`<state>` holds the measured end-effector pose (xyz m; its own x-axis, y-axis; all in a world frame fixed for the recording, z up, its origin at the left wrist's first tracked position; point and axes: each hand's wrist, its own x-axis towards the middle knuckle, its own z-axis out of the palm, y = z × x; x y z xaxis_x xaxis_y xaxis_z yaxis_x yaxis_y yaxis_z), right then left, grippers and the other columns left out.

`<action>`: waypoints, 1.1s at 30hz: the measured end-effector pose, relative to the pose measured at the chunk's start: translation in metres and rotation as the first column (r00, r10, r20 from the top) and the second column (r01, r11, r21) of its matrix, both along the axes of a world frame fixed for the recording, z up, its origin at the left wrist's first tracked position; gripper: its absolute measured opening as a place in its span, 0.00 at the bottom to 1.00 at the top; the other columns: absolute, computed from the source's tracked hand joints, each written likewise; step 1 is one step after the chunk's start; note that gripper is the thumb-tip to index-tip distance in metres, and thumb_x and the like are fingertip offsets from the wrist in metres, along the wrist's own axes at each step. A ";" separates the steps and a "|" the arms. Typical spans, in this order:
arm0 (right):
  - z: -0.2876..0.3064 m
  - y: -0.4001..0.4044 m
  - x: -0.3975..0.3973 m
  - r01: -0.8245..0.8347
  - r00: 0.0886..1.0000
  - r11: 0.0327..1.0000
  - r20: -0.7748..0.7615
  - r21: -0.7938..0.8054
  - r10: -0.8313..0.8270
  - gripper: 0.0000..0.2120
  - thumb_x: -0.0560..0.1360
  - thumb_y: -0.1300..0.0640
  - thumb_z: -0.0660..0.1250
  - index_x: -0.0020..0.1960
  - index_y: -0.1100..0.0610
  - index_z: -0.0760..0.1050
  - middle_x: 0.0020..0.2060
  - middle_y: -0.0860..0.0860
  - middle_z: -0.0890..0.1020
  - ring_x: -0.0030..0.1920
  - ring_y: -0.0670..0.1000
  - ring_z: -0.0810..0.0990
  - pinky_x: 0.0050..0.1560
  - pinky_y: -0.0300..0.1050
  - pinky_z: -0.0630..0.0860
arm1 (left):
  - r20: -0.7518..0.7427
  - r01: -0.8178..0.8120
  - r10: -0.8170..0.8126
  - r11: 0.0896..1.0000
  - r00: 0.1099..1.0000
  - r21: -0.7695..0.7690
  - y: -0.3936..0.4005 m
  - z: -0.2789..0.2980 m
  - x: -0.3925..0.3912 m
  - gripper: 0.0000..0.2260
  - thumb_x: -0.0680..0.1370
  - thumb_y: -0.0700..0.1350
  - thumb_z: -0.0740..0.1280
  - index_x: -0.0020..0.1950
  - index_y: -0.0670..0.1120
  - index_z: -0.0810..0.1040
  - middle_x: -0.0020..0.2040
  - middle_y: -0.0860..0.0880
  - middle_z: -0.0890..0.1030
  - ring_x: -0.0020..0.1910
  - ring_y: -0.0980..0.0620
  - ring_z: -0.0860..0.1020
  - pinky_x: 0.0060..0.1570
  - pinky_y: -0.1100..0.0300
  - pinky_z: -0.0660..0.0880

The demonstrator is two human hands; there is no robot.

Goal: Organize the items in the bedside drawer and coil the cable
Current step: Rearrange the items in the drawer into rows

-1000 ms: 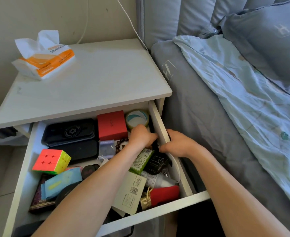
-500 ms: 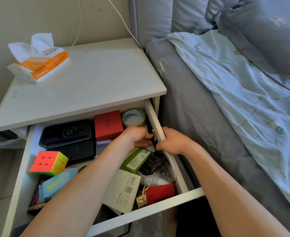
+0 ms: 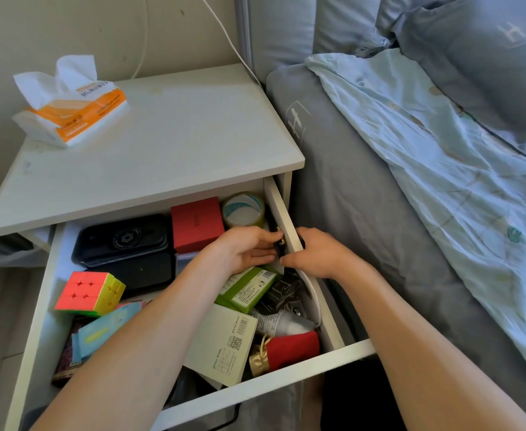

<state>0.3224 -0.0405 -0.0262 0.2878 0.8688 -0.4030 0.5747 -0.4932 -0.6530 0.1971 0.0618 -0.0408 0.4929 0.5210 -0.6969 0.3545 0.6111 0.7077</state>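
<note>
Pinching a small dark gold-trimmed object (image 3: 279, 241) against the open drawer's right wall (image 3: 281, 213), at three o'clock inside it, the left hand (image 3: 246, 248) grips; the right hand's (image 3: 317, 255) fingers curl over that wall, whether gripping it I cannot tell.

Drawer (image 3: 299, 241) crammed; nightstand top (image 3: 174, 144) mostly open
</note>
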 end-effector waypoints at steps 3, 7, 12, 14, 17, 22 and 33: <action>0.001 0.000 0.001 -0.018 1.000 1.000 -0.020 -0.011 0.017 0.23 0.71 0.53 0.75 0.63 0.54 0.73 0.46 0.49 0.79 0.44 0.46 0.79 0.38 0.39 0.75 | -0.005 0.009 -0.009 1.000 1.000 -0.012 -0.002 0.003 -0.002 0.10 0.75 0.37 0.72 0.56 0.39 0.79 0.50 0.41 0.82 0.49 0.48 0.82 0.42 0.59 0.80; 0.005 -0.002 0.005 -0.063 0.997 0.998 -0.042 -0.018 0.062 0.29 0.70 0.49 0.76 0.67 0.53 0.71 0.50 0.47 0.79 0.48 0.46 0.79 0.45 0.39 0.76 | -0.017 0.023 -0.022 0.999 1.000 0.037 -0.005 0.008 -0.005 0.06 0.77 0.35 0.69 0.53 0.40 0.78 0.48 0.41 0.82 0.46 0.47 0.82 0.43 0.58 0.81; 0.012 -0.007 0.009 -0.089 0.993 0.996 -0.079 -0.029 0.087 0.34 0.70 0.44 0.75 0.72 0.51 0.67 0.53 0.44 0.77 0.51 0.44 0.77 0.48 0.37 0.73 | -0.007 0.013 -0.012 0.994 1.000 0.105 -0.002 0.019 -0.005 0.06 0.76 0.39 0.68 0.52 0.40 0.79 0.46 0.40 0.83 0.43 0.46 0.83 0.45 0.55 0.82; 0.017 -0.007 0.008 -0.058 0.998 0.997 -0.026 0.041 0.059 0.33 0.70 0.44 0.75 0.71 0.50 0.68 0.54 0.43 0.77 0.52 0.43 0.77 0.47 0.37 0.73 | 0.010 -0.002 0.001 0.995 1.000 0.095 -0.001 0.026 -0.008 0.05 0.76 0.39 0.68 0.50 0.39 0.79 0.44 0.41 0.83 0.42 0.46 0.83 0.44 0.56 0.81; 0.028 -0.006 0.005 0.053 0.995 0.974 0.068 0.220 -0.070 0.22 0.73 0.50 0.73 0.65 0.51 0.73 0.53 0.44 0.77 0.54 0.46 0.78 0.46 0.36 0.73 | 0.027 -0.005 0.004 0.998 1.000 0.061 -0.002 0.034 -0.017 0.02 0.77 0.39 0.68 0.47 0.41 0.79 0.41 0.43 0.83 0.38 0.49 0.83 0.37 0.59 0.80; 0.044 -0.010 -0.008 0.150 0.988 0.977 -0.057 0.151 -0.143 0.06 0.80 0.55 0.64 0.49 0.55 0.79 0.39 0.49 0.85 0.33 0.46 0.82 0.30 0.37 0.76 | 0.089 -0.026 0.022 0.999 0.996 0.043 -0.004 0.036 -0.029 0.04 0.76 0.39 0.69 0.51 0.41 0.80 0.43 0.44 0.84 0.38 0.50 0.83 0.35 0.61 0.80; 0.044 -0.016 -0.017 0.260 0.872 0.965 -0.439 0.041 -0.216 0.05 0.75 0.59 0.72 0.50 0.61 0.82 0.40 0.56 0.86 0.34 0.47 0.83 0.37 0.41 0.81 | 0.146 0.011 -0.030 0.992 0.989 0.127 -0.012 0.037 -0.033 0.06 0.74 0.41 0.74 0.50 0.43 0.83 0.42 0.47 0.86 0.39 0.52 0.84 0.39 0.62 0.80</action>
<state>0.3055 -0.0566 0.0176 0.3100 0.8363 -0.4521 0.1023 -0.5022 -0.8587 0.1641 0.0503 -0.0041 0.5969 0.5886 -0.5452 0.2521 0.5076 0.8239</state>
